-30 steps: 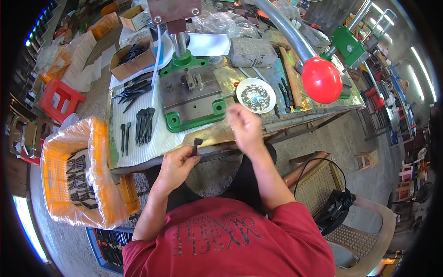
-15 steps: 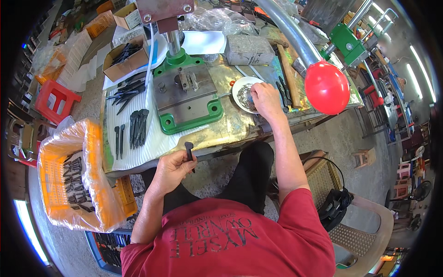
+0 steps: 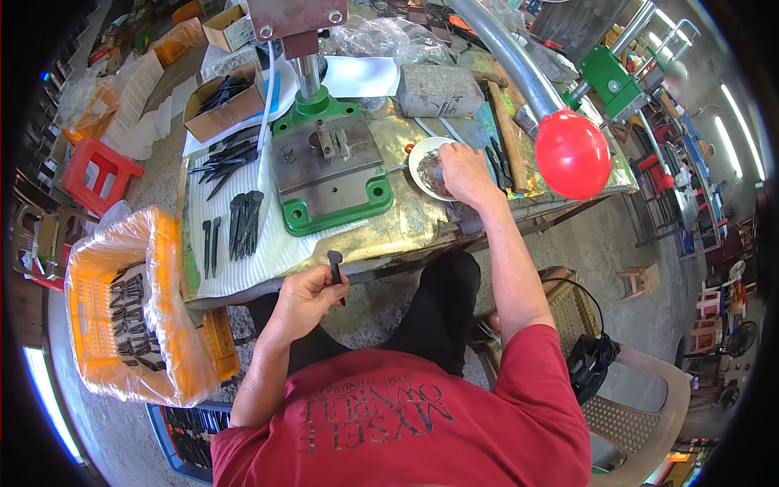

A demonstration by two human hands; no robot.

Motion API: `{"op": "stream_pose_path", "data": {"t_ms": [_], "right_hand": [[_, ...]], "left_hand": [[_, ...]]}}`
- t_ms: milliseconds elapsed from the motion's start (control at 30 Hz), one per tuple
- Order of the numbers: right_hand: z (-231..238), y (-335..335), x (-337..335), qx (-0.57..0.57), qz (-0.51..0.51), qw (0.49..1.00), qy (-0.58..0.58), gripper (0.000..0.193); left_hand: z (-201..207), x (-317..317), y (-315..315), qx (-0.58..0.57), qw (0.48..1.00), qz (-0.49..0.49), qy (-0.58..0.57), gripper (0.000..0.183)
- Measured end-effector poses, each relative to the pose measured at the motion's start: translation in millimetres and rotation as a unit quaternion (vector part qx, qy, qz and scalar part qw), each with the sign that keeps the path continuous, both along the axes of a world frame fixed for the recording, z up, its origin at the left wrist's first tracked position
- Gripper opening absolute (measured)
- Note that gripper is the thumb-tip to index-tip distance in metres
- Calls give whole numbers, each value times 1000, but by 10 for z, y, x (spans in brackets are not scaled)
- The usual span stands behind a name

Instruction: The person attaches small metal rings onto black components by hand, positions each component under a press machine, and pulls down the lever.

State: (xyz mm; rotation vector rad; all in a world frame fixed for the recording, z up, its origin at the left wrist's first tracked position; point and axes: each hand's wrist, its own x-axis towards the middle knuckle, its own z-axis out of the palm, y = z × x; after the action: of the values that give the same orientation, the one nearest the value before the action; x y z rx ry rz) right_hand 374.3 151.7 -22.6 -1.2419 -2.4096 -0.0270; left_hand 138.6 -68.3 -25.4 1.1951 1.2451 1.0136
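Left hand [image 3: 304,302]: fingers closed around a dark metal piece [image 3: 335,268], held just below the table [image 3: 406,227] edge.
Right hand [image 3: 464,172]: fingers curled into the white bowl [image 3: 422,159]; what they grip, cannot tell.
Green press [image 3: 329,166]: left of the right fingers.

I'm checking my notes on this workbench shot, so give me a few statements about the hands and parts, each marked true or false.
1. The left hand holds a small dark metal piece. True.
2. The right hand rests on the red ball knob. False: it reaches into the white dish.
3. The green-framed press stands on the bench. True.
4. The orange crate sits to the person's right. False: it is on their left.
5. Dark pieces lie on the ribbed white sheet. True.
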Motion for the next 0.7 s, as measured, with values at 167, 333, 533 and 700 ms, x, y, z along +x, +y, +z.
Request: {"op": "stream_pose_path", "data": {"t_ms": [167, 333, 533, 700], "right_hand": [[28, -33, 60, -38, 12, 992, 120, 8], [-32, -40, 54, -37, 34, 975, 214, 10], [59, -265, -109, -164, 90, 898, 399, 20], [181, -625, -405, -325, 206, 745, 544, 21]], "left_hand": [[26, -45, -18, -41, 998, 1, -37, 12], [49, -15, 7, -27, 996, 22, -79, 11], [27, -4, 52, 27, 986, 63, -155, 13], [29, -1, 131, 78, 976, 96, -181, 13]]}}
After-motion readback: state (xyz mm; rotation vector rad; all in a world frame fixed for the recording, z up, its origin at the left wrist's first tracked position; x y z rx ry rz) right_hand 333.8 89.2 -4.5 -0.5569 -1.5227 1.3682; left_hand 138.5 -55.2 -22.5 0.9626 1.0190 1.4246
